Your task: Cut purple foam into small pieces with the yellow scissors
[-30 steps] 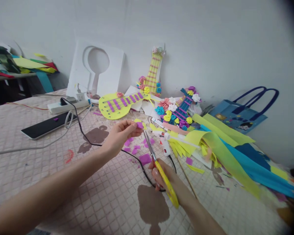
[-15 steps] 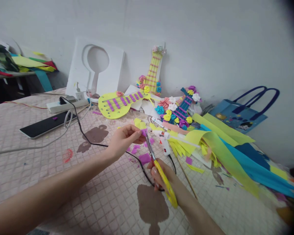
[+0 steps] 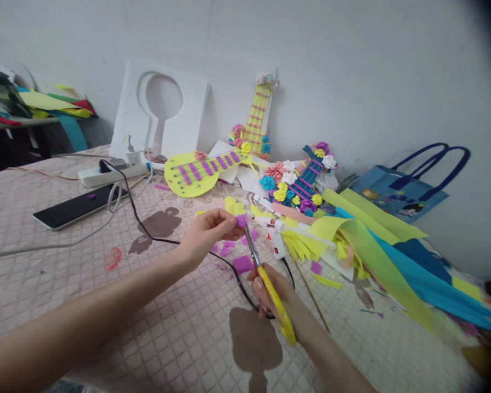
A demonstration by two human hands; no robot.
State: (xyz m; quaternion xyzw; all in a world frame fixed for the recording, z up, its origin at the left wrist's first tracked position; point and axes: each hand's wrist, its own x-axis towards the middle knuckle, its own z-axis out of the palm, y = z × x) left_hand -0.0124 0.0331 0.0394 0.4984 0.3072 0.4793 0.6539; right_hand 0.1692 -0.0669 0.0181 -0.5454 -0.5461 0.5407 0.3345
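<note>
Between the thumb and fingers of my left hand (image 3: 207,234) is a small piece of purple paper (image 3: 241,219). My right hand (image 3: 276,292) grips a pair of scissors (image 3: 270,284) with yellow handles. The scissor blades point away from me, and their tips meet the edge of the purple piece. Below the blades lies a larger purple paper square (image 3: 242,265), with several small purple scraps around it. Beyond my hands rests a yellow paper guitar (image 3: 192,177) with purple bars and dark strings.
A white glue gun (image 3: 277,243) lies right of the scissors, its black cord crossing the table. Yellow and blue paper sheets (image 3: 396,267) cover the right side. Behind stand a flowered blue guitar (image 3: 306,183) and a blue bag (image 3: 396,191). A power strip (image 3: 112,173) sits left.
Both hands stay almost in place. The purple piece at the scissor tips has tilted slightly; otherwise the view has barely shifted.
</note>
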